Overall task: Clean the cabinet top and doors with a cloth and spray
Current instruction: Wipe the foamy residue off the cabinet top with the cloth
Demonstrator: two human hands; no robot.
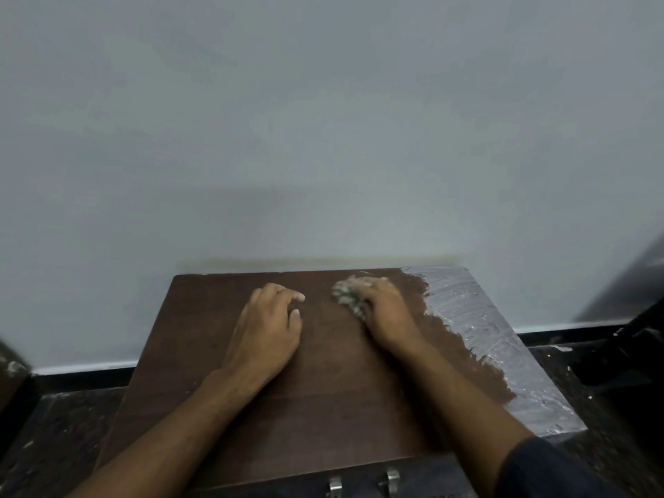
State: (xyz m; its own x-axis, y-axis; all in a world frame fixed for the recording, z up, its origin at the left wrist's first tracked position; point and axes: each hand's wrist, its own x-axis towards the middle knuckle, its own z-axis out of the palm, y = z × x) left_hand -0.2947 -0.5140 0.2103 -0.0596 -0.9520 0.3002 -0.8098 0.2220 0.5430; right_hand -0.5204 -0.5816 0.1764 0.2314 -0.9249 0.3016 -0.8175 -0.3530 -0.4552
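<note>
A dark brown cabinet top (201,354) fills the lower middle of the view, against a pale wall. Its right strip (478,318) is coated in whitish grey dust or residue. My right hand (388,314) presses a bunched, greyish cloth (346,294) onto the top near its far edge, fingers curled over the cloth. My left hand (267,332) rests on the brown surface just left of the cloth, its fingers bent loosely and holding nothing. Two metal door handles (363,485) show at the bottom edge. No spray bottle is in view.
The pale grey wall (323,138) stands right behind the cabinet. Dark speckled floor (61,443) lies on both sides. A dark object (628,339) sits at the right by the wall, and a brown edge (10,372) shows at far left.
</note>
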